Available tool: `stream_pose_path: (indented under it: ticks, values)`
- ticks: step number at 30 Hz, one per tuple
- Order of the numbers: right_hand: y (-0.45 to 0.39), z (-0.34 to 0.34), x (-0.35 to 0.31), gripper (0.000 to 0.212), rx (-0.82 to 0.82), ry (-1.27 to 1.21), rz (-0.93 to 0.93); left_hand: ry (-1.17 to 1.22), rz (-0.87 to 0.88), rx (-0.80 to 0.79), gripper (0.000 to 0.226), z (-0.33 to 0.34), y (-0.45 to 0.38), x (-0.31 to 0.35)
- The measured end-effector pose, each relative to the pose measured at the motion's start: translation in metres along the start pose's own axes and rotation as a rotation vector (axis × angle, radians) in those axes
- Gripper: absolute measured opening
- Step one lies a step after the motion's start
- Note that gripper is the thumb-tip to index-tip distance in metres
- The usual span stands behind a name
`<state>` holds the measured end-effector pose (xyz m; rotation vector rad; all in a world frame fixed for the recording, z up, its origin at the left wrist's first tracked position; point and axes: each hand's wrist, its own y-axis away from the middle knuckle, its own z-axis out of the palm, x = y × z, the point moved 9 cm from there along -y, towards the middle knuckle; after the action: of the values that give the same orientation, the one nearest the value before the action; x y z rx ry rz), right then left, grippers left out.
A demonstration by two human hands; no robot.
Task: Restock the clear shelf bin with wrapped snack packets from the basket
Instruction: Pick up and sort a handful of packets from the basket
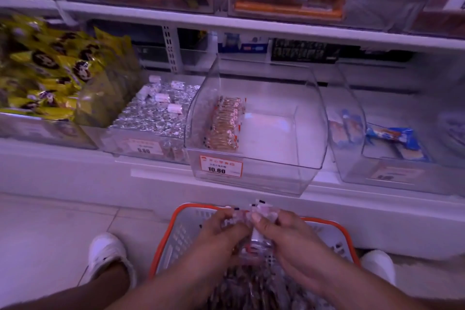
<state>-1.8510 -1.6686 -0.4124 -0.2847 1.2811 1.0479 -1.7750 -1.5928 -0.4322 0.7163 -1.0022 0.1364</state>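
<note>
A clear shelf bin (309,118) with a 10.80 price tag stands on the low shelf, straight ahead. One neat row of wrapped snack packets (225,124) stands along its left wall; the right part of its floor is bare. Below it on the floor sits a grey basket with an orange rim (187,224), holding many loose packets. Above the basket my left hand (217,235) and my right hand (284,236) together grip a bunch of wrapped packets (254,211), fingers curled round them.
Left of the clear bin stands a bin of silver foil sweets (153,116), then yellow packets (47,68). To the right a bin holds blue-wrapped snacks (392,137). An upper shelf (251,25) overhangs. White shoes (105,254) flank the basket.
</note>
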Motion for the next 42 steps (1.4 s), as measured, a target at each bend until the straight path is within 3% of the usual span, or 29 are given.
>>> stream_pose_path:
  ticks: [5, 10, 14, 17, 19, 20, 23, 24, 26, 28, 32, 35, 38, 40, 42]
  values:
    - [-0.008, -0.007, -0.033, 0.003, -0.004, 0.450, -0.164, 0.047, -0.021, 0.052, 0.019, -0.014, -0.020, 0.002]
    - [-0.009, -0.034, -0.064, 0.025, 0.267, 0.640, -0.429, 0.092, -0.109, 0.066, 0.021, -0.016, -0.026, -0.007]
    - [0.005, 0.007, -0.058, 0.039, 0.074, 1.102, -0.753, 0.169, -0.156, -0.046, 0.037, 0.002, -0.026, -0.002]
    - [0.011, 0.021, -0.035, 0.060, -0.076, 1.272, -0.684, 0.210, -0.061, -0.039, 0.038, -0.002, -0.026, 0.007]
    - [0.015, 0.024, -0.030, 0.066, -0.129, 1.146, -0.617, 0.245, 0.004, 0.008, 0.039, -0.008, -0.026, 0.012]
    - [0.016, 0.019, -0.032, 0.062, -0.095, 0.960, -0.562, 0.243, 0.039, 0.032, 0.041, -0.011, -0.026, 0.014]
    - [0.009, -0.015, -0.024, 0.043, 0.225, 0.265, -0.259, 0.086, 0.187, 0.133, 0.053, -0.017, -0.024, 0.026]
    - [0.003, -0.017, -0.009, 0.041, 0.251, 0.096, -0.108, -0.007, 0.240, 0.158, 0.057, -0.017, -0.021, 0.030]
    - [-0.005, 0.004, 0.009, 0.041, 0.100, -0.203, 0.117, -0.188, 0.319, 0.147, 0.063, -0.009, -0.012, 0.034]
    - [-0.007, 0.022, 0.016, 0.039, 0.002, -0.358, 0.202, -0.323, 0.326, 0.088, 0.057, 0.004, -0.003, 0.029]
    - [-0.005, 0.021, 0.007, 0.050, 0.045, -0.317, 0.115, -0.495, 0.362, 0.063, 0.053, 0.010, 0.011, 0.040]
    - [0.005, 0.036, -0.024, 0.038, -0.087, -0.243, 0.044, -0.594, 0.356, -0.028, 0.061, 0.019, 0.025, 0.067]
    - [0.015, 0.050, -0.075, 0.032, -0.217, 0.127, -0.135, -0.789, 0.402, -0.130, 0.084, 0.031, 0.045, 0.111]
    - [0.014, 0.056, -0.114, 0.032, -0.231, 0.298, -0.230, -0.845, 0.434, -0.282, 0.092, 0.040, 0.056, 0.148]
    - [0.007, 0.054, -0.155, 0.029, -0.217, 0.343, -0.297, -0.819, 0.455, -0.386, 0.074, 0.040, 0.059, 0.194]
